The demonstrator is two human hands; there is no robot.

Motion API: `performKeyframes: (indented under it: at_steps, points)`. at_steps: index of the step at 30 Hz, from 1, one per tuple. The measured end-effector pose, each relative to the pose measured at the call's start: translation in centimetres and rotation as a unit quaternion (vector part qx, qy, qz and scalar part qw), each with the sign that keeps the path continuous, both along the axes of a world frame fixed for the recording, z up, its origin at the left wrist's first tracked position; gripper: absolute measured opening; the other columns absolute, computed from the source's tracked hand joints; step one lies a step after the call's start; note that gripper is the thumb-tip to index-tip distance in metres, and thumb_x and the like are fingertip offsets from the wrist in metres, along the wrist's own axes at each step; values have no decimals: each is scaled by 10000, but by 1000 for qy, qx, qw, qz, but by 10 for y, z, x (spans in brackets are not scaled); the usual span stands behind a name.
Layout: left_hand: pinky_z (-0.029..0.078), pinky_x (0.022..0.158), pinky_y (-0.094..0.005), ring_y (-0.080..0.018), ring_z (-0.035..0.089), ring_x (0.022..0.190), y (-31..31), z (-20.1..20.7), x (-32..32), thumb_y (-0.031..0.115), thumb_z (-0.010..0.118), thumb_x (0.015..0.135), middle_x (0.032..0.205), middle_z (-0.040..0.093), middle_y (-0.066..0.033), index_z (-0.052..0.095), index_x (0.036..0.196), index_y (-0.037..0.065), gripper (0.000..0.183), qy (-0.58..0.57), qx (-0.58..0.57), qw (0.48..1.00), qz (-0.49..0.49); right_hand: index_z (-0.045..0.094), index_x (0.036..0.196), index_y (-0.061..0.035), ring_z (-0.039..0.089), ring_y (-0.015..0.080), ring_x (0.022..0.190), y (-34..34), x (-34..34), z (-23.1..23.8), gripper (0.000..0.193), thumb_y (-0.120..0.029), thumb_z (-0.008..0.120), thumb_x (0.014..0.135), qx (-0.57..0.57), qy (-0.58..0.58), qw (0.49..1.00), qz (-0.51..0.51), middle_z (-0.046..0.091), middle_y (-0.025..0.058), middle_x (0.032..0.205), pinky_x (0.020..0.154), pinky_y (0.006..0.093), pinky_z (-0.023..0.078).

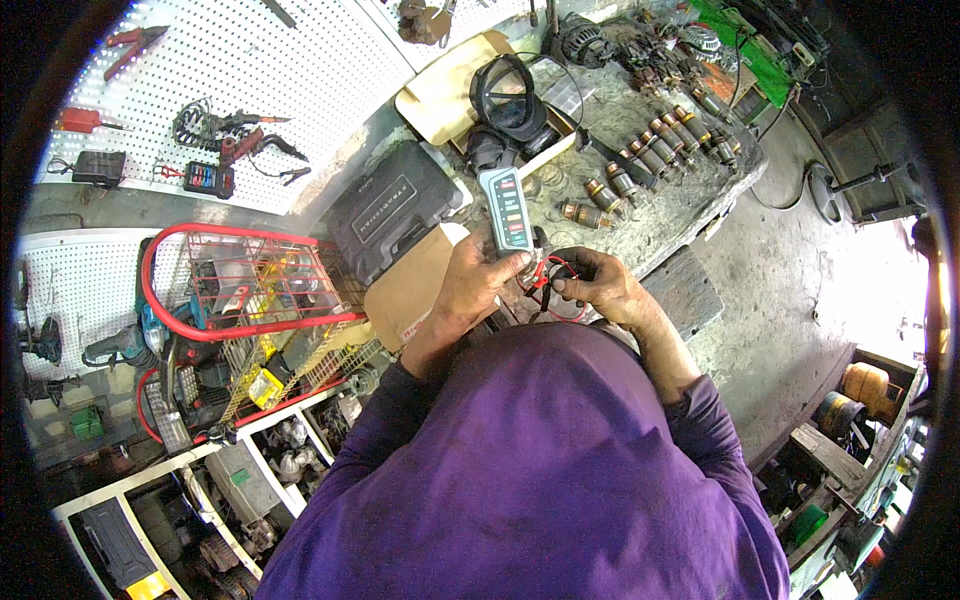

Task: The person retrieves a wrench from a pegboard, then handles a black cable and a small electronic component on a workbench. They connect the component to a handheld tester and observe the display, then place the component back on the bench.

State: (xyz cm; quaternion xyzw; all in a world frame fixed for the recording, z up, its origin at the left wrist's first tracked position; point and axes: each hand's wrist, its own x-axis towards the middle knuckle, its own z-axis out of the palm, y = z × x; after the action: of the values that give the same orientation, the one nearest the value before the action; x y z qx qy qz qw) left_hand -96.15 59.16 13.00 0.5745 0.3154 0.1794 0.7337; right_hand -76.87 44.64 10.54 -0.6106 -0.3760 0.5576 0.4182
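My left hand (pixel 472 288) is closed round the lower end of a handheld battery tester (pixel 506 212), a grey-blue slab with a dark face and a column of coloured labels. Thin red and black test leads (pixel 545 272) loop between the tester and my right hand (pixel 604 288). The right fingers are pinched together on the leads, close beside the tester. What sits at the very tips of those fingers is partly hidden. Beyond the tester lies the worn workbench (pixel 560 180), with several copper-and-steel starter armatures (pixel 660 150) in a row.
A black hard case (pixel 390 212) lies left of the tester, by a cardboard flap (pixel 405 290). Further left is a red-rimmed wire basket (pixel 255 320) of tools. Pliers (pixel 135 50) hang on white pegboard (pixel 260 90). A black headband visor (pixel 505 95) rests in an opened box.
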Motion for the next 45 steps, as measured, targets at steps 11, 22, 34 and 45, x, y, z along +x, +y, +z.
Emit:
performKeyframes:
  at_steps: [11, 22, 34, 45]
  points:
    - [553, 898, -313, -150, 671, 985, 1, 2, 2, 43, 724, 926, 1105, 707, -71, 609, 1277, 12, 370, 9, 25, 1000, -4, 592, 1389, 42, 624, 217, 1153, 2, 4, -5, 600, -242, 794, 901, -12, -11, 1000, 7, 696, 139, 1234, 1045, 372, 480]
    - [547, 921, -315, -148, 669, 1007, 1, -6, 2, 58, 739, 926, 1120, 712, -66, 633, 1250, 11, 343, -6, 10, 1000, 2, 630, 1354, 21, 683, 231, 1105, 2, 3, -5, 611, -304, 818, 873, 1, -12, 1000, -9, 729, 165, 1195, 1006, 362, 521]
    - [559, 919, -313, -155, 687, 1003, -1, 3, 2, 29, 733, 922, 1120, 718, -84, 627, 1248, -8, 345, 0, 11, 1000, -2, 610, 1365, 48, 633, 206, 1107, 0, 2, -4, 590, -261, 800, 899, -5, -10, 1000, -3, 707, 129, 1190, 1015, 360, 487]
    - [552, 905, -307, -151, 680, 1005, 0, 0, -1, 94, 770, 925, 1115, 718, -75, 625, 1251, 1, 369, 11, 46, 999, -11, 629, 1342, 47, 676, 261, 1094, -4, 0, -14, 643, -369, 792, 879, 17, -30, 999, -12, 723, 196, 1175, 998, 383, 508]
